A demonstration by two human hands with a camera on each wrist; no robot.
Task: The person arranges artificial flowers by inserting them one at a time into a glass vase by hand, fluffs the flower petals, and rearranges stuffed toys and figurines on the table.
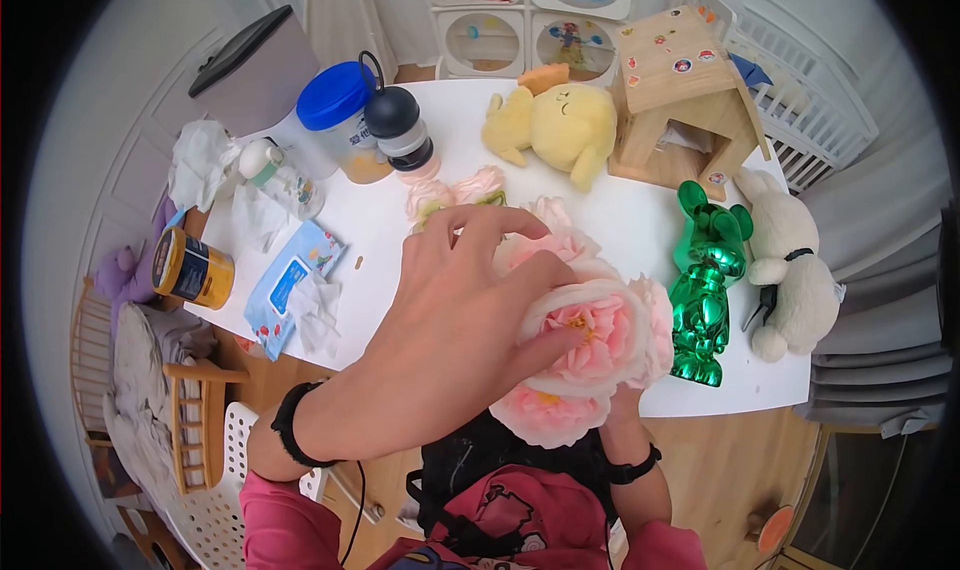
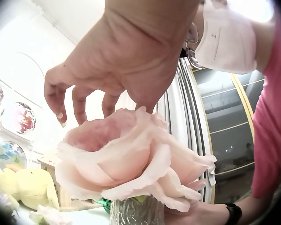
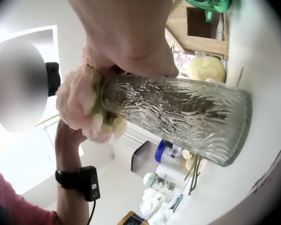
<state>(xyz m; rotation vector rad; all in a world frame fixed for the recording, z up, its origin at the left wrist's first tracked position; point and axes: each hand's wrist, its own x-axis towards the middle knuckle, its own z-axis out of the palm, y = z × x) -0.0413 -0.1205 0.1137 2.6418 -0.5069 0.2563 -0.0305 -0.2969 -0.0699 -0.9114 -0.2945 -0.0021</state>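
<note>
Pale pink flowers (image 1: 590, 335) stand bunched in a ridged clear glass vase (image 3: 178, 117), whose base is by the white tabletop. Over the blooms my left hand (image 1: 450, 320) spreads with loosely bent fingers, its thumb against the petals of the front flower. From the side, the left hand's fingers (image 2: 79, 103) hang above a large bloom (image 2: 126, 159). My right hand (image 3: 131, 47) grips the vase near its mouth; its fingertips are hidden behind the glass. In the head view the flowers cover most of the right hand (image 1: 625, 402).
More pink flowers (image 1: 455, 195) lie beyond the left hand. Right of the vase are a shiny green bear figure (image 1: 705, 285) and a white plush (image 1: 795, 270). Behind sit a yellow plush (image 1: 570, 130) and wooden house (image 1: 685, 90). Wipes (image 1: 290, 285), a jar (image 1: 195, 268) and bottles are at left.
</note>
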